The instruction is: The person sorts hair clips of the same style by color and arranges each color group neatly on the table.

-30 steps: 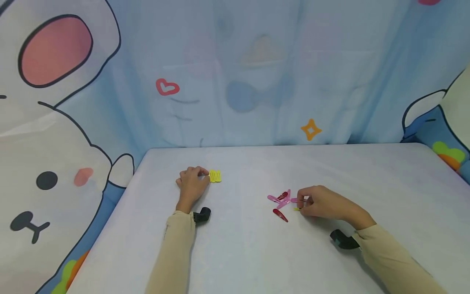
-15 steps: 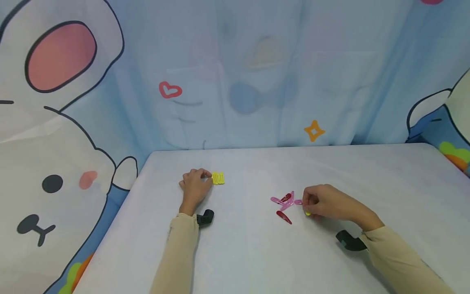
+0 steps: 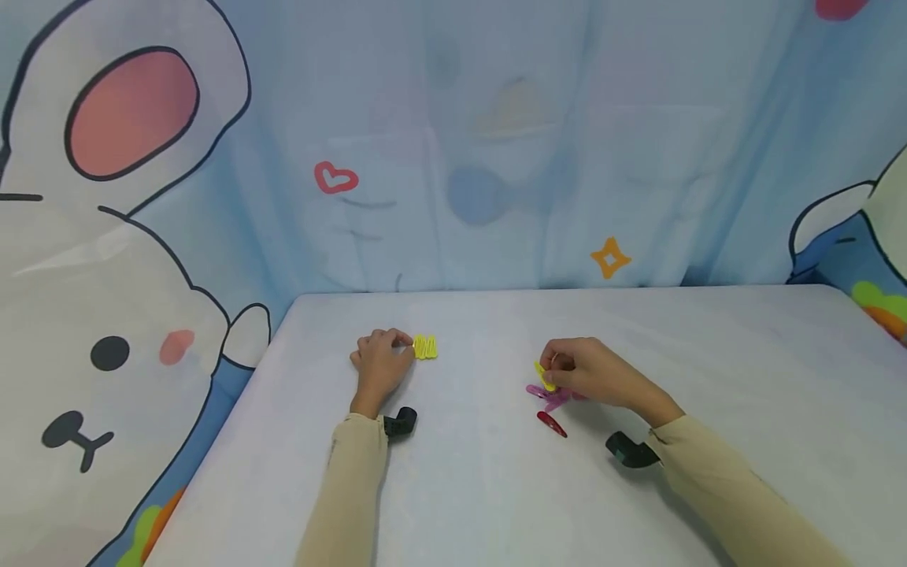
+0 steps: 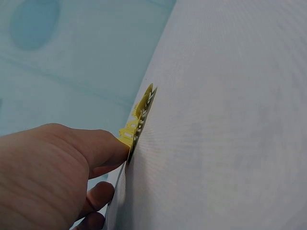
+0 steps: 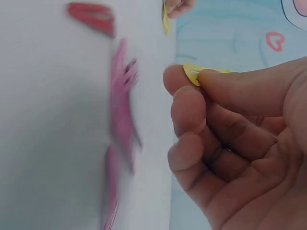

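yellow clip (image 5: 192, 75): slim, pointed oval, over pink clips (image 3: 554, 400) | yellow row (image 3: 426, 347): wavy, on smooth white table (image 3: 460, 480) | right hand (image 3: 598, 373): thumb-finger pinch on yellow clip, others curled | left hand (image 3: 381, 368): pinches yellow row's near end

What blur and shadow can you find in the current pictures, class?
Right wrist: the red clip and pink clips look blurred, the yellow clip in the right hand crisper; head: a soft shadow on the table beside the right sleeve; left wrist: a grey shadow near the left hand.
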Tool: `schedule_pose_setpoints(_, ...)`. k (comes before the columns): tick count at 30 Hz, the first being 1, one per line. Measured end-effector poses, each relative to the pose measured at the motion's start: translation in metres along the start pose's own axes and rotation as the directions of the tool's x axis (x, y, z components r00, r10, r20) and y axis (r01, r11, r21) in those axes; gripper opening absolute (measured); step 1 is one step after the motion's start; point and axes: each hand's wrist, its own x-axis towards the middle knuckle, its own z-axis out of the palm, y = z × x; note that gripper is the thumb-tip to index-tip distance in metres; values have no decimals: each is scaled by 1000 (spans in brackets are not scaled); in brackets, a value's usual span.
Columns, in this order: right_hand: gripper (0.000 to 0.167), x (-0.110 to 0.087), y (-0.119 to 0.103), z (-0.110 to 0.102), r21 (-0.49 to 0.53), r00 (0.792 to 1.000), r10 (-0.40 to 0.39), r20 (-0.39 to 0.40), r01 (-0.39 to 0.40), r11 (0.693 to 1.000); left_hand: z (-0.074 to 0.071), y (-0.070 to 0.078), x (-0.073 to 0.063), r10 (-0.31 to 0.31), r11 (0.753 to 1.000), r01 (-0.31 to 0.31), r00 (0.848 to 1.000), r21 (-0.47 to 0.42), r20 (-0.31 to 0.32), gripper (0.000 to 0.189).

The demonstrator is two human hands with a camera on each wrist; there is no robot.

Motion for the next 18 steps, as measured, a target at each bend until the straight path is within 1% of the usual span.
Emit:
schedule_pose_setpoints(5,5,31,-6,13,97,1000,5,7,-6,995,0,-1,1,-10,1000,10,1000,11,5,13)
schedule_pose_setpoints(9,2,53,-8,26,160,1000,29,-1,-28,987,1,-4,0,-4,1000,4,1000,-2,7,13)
schedule_pose_setpoints(11,3,63,-10,32,202,999,49,-11,-46,978,2,-4,0,0,1000,0,1000,-7,8,13)
schedule_pose_setpoints(14,7,77,-13,41,270,995,86,-42,-72,960,3,-5,1,1,1000,-1,1000,-1,5,12)
schedule_pose_setpoints(18,11,93,-18,50,347,982,153,-113,-105,932,4,-3,2,4,1000,-4,1000,-5,-5,12)
